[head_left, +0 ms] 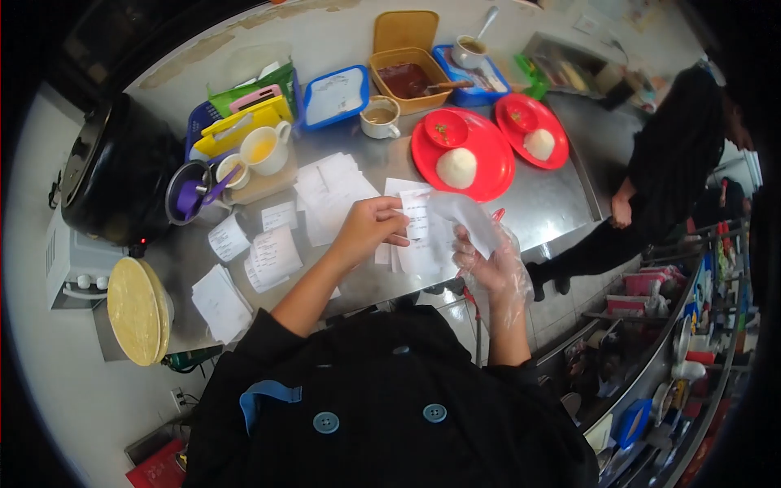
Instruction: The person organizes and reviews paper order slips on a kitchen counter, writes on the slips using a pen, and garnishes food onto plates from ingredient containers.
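Observation:
My bare left hand (376,229) reaches over the steel counter, its fingers closed at the edge of a small printed slip (416,215). My right hand (490,264) wears a clear plastic glove, and its curled fingers grip a limp translucent plastic glove or bag (468,218) just right of the slip. White papers (333,189) lie beyond my left hand, and more printed receipts (274,255) are to its left. Beyond my hands, a red plate (498,180) holds a white rice mound (457,167) and a small red bowl (445,128).
A second red plate (553,151) with rice stands at the right. Cups (265,151), a brown sauce tub (407,80) and blue trays (335,98) line the back. A black cooker (122,175) is left. Another person in dark clothes (675,154) stands right, near shelves.

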`<move>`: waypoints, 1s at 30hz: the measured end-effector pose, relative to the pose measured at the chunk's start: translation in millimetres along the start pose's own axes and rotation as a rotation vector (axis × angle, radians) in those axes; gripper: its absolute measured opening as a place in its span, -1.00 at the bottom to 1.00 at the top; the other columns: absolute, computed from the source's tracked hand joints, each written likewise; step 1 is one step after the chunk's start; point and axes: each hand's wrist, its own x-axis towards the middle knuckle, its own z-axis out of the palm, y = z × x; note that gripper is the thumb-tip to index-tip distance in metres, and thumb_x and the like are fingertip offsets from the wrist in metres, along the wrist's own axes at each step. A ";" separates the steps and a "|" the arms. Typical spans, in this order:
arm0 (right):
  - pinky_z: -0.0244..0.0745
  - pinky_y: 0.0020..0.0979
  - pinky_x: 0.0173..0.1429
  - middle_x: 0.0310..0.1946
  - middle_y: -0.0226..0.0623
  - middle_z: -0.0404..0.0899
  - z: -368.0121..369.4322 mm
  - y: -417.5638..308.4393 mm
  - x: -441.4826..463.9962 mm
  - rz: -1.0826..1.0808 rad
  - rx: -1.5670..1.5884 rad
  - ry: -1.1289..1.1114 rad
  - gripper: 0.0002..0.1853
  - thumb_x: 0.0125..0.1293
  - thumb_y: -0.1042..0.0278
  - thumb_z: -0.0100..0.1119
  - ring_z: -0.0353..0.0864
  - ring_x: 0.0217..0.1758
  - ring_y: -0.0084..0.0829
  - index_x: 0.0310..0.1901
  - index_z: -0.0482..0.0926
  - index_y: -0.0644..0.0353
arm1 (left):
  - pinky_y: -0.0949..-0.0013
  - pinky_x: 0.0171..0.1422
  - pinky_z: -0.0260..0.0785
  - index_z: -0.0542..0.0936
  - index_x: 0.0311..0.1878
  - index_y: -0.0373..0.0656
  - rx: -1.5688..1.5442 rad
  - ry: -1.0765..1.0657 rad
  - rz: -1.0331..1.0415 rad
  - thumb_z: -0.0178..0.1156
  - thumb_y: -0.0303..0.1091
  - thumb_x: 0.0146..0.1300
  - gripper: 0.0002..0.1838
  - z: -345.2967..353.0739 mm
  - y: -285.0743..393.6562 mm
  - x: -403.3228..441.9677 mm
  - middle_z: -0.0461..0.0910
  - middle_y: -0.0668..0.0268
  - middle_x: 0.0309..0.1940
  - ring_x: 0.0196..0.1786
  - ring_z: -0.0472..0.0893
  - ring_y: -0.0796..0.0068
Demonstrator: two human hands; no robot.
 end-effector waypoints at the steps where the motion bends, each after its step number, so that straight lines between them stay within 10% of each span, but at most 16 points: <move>1: 0.31 -0.52 -0.42 -0.37 -0.25 0.48 16.1 5.5 0.7 0.017 -0.005 -0.010 -0.67 0.22 0.34 0.13 0.36 -0.48 -0.51 -0.02 0.41 0.26 | 0.45 -0.24 0.54 0.38 0.00 -0.46 -0.027 0.018 0.007 0.12 -0.45 0.19 -0.65 -3.9 1.7 -6.2 0.56 0.17 -0.32 -0.32 0.60 0.44; 3: 0.43 -0.50 -0.27 -0.33 -0.31 0.53 52.4 25.2 1.8 -0.204 -0.603 0.348 -0.70 0.18 0.41 0.17 0.48 -0.37 -0.54 -0.06 0.44 0.31 | 0.43 -0.22 0.53 0.42 -0.03 -0.39 -0.144 0.074 0.014 0.13 -0.41 0.21 -0.68 -10.3 11.2 -24.0 0.57 0.20 -0.30 -0.29 0.59 0.47; 10: 0.40 -0.57 -0.19 -0.33 -0.33 0.57 72.6 89.3 25.8 -0.166 -1.253 0.100 -0.68 0.12 0.35 0.27 0.47 -0.36 -0.59 -0.11 0.52 0.29 | 0.56 -0.21 0.41 0.51 -0.13 -0.23 0.176 0.526 0.312 0.13 -0.29 0.25 -0.78 -63.4 0.3 -101.4 0.58 0.34 -0.29 -0.25 0.54 0.63; 15: 0.31 -0.59 -0.32 -0.46 -0.46 0.47 76.2 87.2 28.9 -0.192 -1.216 0.141 -0.68 0.10 0.34 0.28 0.37 -0.43 -0.65 -0.11 0.54 0.27 | 0.46 -0.05 0.36 0.45 -0.01 -0.32 0.076 1.081 0.262 0.12 -0.35 0.23 -0.68 -178.2 -36.5 -205.5 0.55 0.25 -0.20 -0.17 0.51 0.53; 24: 0.32 -0.61 -0.31 -0.44 -0.47 0.49 51.5 87.8 37.8 -0.321 -1.142 0.231 -0.74 0.14 0.38 0.24 0.38 -0.41 -0.67 -0.13 0.55 0.27 | 0.35 0.11 0.35 0.41 0.08 -0.31 -0.604 0.984 0.499 -0.01 -0.41 0.30 -0.69 -245.7 -56.9 -277.0 0.50 0.14 -0.04 -0.02 0.52 0.34; 30: 0.37 -0.60 -0.24 -0.37 -0.41 0.55 45.0 78.4 32.3 -0.344 -1.189 0.321 -0.75 0.14 0.40 0.25 0.45 -0.36 -0.64 -0.15 0.56 0.29 | 0.61 -0.47 0.30 0.43 0.07 -0.27 -0.778 1.047 0.412 -0.03 -0.42 0.28 -0.69 -281.1 -84.6 -275.7 0.37 0.40 -0.51 -0.47 0.40 0.73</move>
